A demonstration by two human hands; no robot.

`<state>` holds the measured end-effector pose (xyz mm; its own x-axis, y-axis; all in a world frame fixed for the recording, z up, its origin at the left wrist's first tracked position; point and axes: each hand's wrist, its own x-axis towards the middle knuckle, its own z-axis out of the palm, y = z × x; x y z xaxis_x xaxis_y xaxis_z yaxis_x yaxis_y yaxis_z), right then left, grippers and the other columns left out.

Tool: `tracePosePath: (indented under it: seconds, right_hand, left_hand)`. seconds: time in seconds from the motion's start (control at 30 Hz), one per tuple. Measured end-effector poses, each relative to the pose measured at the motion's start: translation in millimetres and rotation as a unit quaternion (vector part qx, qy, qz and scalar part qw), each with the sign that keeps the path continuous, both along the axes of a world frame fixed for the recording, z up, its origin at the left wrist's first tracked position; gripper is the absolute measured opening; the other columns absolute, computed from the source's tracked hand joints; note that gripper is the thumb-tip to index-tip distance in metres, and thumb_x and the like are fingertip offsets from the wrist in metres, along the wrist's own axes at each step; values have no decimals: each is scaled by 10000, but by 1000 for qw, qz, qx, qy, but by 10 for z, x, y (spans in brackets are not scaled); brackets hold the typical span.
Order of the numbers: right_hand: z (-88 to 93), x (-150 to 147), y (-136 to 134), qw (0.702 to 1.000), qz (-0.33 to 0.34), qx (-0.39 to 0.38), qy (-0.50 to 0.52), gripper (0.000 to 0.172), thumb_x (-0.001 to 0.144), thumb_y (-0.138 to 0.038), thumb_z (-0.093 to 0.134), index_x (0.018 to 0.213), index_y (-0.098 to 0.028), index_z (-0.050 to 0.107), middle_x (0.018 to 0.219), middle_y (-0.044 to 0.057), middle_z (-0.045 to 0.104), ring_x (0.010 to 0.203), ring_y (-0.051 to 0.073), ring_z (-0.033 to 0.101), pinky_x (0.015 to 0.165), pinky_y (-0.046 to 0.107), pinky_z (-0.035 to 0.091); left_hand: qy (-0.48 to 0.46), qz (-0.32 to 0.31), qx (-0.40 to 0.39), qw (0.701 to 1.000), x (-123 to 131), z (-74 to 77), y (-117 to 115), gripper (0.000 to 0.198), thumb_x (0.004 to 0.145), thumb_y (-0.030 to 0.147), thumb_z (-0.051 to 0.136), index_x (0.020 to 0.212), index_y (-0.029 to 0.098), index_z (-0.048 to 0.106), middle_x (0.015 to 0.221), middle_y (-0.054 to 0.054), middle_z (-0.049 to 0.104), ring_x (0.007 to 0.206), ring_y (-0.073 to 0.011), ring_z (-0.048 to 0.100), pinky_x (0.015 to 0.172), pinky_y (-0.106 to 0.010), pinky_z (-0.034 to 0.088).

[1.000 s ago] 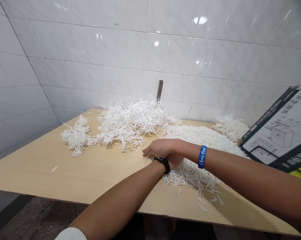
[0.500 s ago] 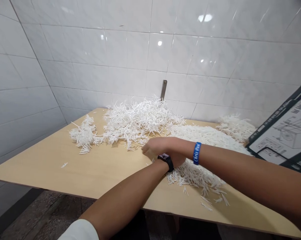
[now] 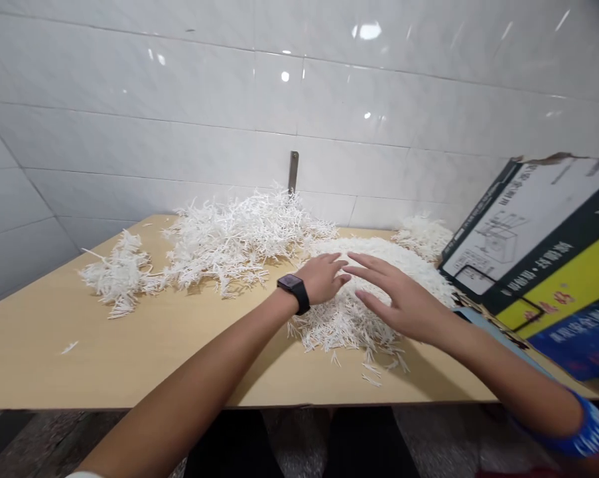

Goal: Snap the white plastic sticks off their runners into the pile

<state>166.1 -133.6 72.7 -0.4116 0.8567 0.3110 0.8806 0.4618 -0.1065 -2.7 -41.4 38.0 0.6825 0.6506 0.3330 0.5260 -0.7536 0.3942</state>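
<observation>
table (image 3: pixel 130 345) wood | box (image 3: pixel 538 245) tilted at R edge | white stick pile (image 3: pixel 339 318) mid-table, just L of box; loose heap (image 3: pixel 239 232) behind-L | R hand (image 3: pixel 399 295) fingers spread, palm down over pile | L hand (image 3: pixel 322 277) flat on pile, holds nothing | watch (image 3: pixel 295 292) L wrist

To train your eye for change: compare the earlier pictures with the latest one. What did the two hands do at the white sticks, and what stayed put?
The right hand, earlier crossed over the left hand, has moved right and now spreads open over the dense stick pile; the left hand rests on it. Nothing was picked up. The looser heaps, cardboard box and table stayed put.
</observation>
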Motion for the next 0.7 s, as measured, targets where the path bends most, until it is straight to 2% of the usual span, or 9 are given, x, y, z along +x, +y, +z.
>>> tracePosePath:
  seconds: [0.07, 0.13, 0.17, 0.23, 0.3, 0.37, 0.5, 0.6, 0.7]
  right_hand:
    - [-361, 249, -293, 997, -79, -21, -5, 640, 872, -527, 463, 1465, -376, 276, 1568, -49, 166, 1438, 284, 161, 1133, 496, 275]
    - [-740, 423, -508, 991, -122, -52, -25, 836, 784, -636, 530, 1489, -396, 150, 1580, -49, 38, 1445, 316, 56, 1132, 535, 242]
    - [-904, 475, -576, 989, -129, -68, -32, 884, 759, -662, 539, 1490, -403, 115, 1580, -50, 2, 1442, 323, 23, 1137, 543, 215]
    - [-1132, 512, -629, 985, -148, -83, -33, 861, 785, -679, 481, 1490, -408, 67, 1578, -51, -46, 1441, 315, -10, 1141, 545, 187]
    - [-1217, 480, -583, 983, -167, -76, -30, 860, 797, -696, 441, 1493, -391, 37, 1579, -39, -71, 1442, 308, -30, 1148, 546, 140]
    - [-1202, 404, -473, 980, -186, -62, -23, 838, 817, -699, 402, 1499, -369, 44, 1581, -21, -77, 1443, 305, -49, 1150, 547, 102]
    - [-1130, 211, -266, 974, -218, -58, 7, 700, 902, -622, 310, 1504, -331, 103, 1586, 9, -55, 1445, 302, -53, 1144, 545, 104]
    - [-1167, 84, -298, 967, -249, -29, 34, 713, 907, -613, 323, 1508, -303, 97, 1588, 32, -51, 1445, 312, -48, 1135, 557, 111]
    - [-1247, -1, -453, 962, -266, 26, 58, 760, 889, -636, 349, 1510, -289, 82, 1588, 47, -60, 1444, 323, -52, 1122, 576, 131]
  left_hand:
    - [78, 69, -31, 994, -166, 58, -123, 618, 855, 502, 496, 1376, 175, 437, 1502, -168, 331, 1376, -367, 298, 1084, -551, 269]
    - [129, 115, -77, 982, -336, 36, -381, 759, 766, 586, 576, 1412, 231, 391, 1539, -145, 253, 1394, -414, 222, 1053, -604, 276]
    - [147, 133, -99, 975, -405, -8, -541, 830, 729, 602, 608, 1436, 256, 347, 1556, -131, 201, 1404, -424, 176, 1044, -626, 271]
    - [170, 172, -119, 963, -486, -148, -862, 917, 701, 602, 634, 1474, 284, 258, 1572, -109, 106, 1416, -431, 94, 1031, -658, 258]
    - [186, 210, -122, 952, -483, -323, -1104, 893, 745, 587, 593, 1491, 296, 200, 1573, -88, 57, 1420, -420, 54, 1044, -658, 231]
    - [192, 248, -113, 943, -411, -484, -1216, 784, 838, 558, 471, 1501, 266, 173, 1570, -99, 57, 1420, -414, 64, 1061, -650, 200]
    - [170, 293, -63, 939, -206, -701, -1159, 644, 935, 470, 292, 1506, 203, 157, 1568, -129, 73, 1423, -392, 94, 1087, -611, 182]
    - [134, 311, -25, 941, -143, -798, -1137, 642, 936, 447, 319, 1503, 184, 171, 1564, -154, 101, 1420, -401, 110, 1073, -618, 211]
    - [74, 339, 53, 936, -161, -871, -1313, 696, 915, 491, 375, 1502, 176, 174, 1561, -167, 135, 1421, -407, 104, 1066, -641, 213]
